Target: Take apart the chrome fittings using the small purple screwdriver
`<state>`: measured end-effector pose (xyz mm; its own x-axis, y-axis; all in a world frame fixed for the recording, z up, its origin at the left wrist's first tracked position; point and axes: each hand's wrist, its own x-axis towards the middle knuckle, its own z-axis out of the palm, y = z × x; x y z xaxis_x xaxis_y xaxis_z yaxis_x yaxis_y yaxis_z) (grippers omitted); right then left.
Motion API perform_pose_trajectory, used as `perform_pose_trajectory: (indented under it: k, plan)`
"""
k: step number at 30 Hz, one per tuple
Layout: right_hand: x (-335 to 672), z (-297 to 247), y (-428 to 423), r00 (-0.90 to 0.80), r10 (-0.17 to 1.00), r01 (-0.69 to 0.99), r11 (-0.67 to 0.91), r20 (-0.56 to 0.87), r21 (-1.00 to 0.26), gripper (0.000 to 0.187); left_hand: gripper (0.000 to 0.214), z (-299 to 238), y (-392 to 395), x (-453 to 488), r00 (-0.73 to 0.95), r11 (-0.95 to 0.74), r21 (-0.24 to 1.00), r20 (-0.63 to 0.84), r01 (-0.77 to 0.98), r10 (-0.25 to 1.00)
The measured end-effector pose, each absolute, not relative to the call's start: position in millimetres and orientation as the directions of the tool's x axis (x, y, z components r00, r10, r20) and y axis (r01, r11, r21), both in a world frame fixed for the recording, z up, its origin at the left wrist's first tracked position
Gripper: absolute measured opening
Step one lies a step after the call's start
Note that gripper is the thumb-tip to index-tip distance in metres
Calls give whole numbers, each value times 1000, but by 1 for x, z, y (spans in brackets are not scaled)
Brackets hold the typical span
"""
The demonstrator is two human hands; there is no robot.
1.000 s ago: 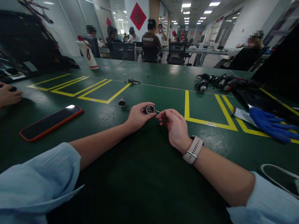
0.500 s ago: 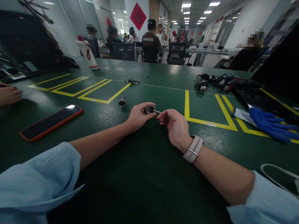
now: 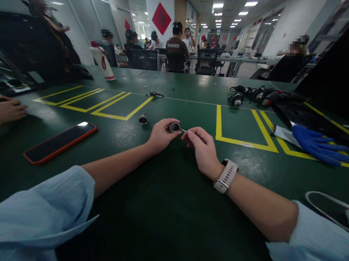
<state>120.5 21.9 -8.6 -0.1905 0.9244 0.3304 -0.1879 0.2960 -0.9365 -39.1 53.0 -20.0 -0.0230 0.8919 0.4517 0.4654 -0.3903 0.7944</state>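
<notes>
My left hand (image 3: 161, 135) is closed around a small round metal part (image 3: 174, 127), its hollow end turned towards me. Between the fingertips of my right hand (image 3: 201, 146) is a thin screwdriver (image 3: 183, 130); its slim metal shaft points at the open face of the round part, and most of the handle is hidden by my fingers. Whether the tip touches inside, I cannot tell. A small metal cup-shaped part (image 3: 143, 118) stands on the green table just left of my left hand. Farther back lies a small metal piece with a dark stem (image 3: 156, 94).
Left of me lies an orange-cased phone (image 3: 60, 142), with another person's hand (image 3: 6, 110) beyond it. A white cup (image 3: 104, 63) stands at the back left. On the right are blue gloves (image 3: 318, 144), dark metal-and-cable parts (image 3: 237, 99) and a white cable (image 3: 321, 194).
My right hand has turned, with its back more upward, and moved slightly nearer the round part, so less shaft shows. A person has appeared at the upper left.
</notes>
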Motion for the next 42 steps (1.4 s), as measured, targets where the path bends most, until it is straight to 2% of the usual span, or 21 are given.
perform_pose_trajectory:
  k: [5, 10, 17, 22, 30, 37, 42]
  plan:
    - [120, -4, 18, -181, 901, -47, 393, 395, -918, 17, 33, -22, 54, -40, -53, -379, 741, 486, 555, 872]
    - [119, -2, 15, -196, 885, 17, 434, 423, -901, 17, 33, -23, 54, -41, -47, -387, 704, 511, 595, 858]
    - [120, -4, 18, -237, 877, -24, 424, 417, -905, 16, 33, -21, 55, -40, 12, -426, 688, 519, 588, 854]
    - [122, -8, 22, -219, 888, -83, 395, 404, -915, 19, 29, -13, 52, -41, 142, -476, 604, 515, 639, 845]
    - [125, -3, 16, -156, 873, -123, 446, 461, -886, 24, 22, -4, 54, -49, 396, -591, 486, 449, 644, 801]
    - [125, -1, 14, -162, 849, -74, 497, 502, -865, 27, 20, -5, 53, -47, 464, -604, 416, 393, 680, 793]
    - [125, 1, 12, -173, 835, -19, 526, 521, -850, 30, 21, 0, 45, -43, 413, -482, 281, 273, 830, 869]
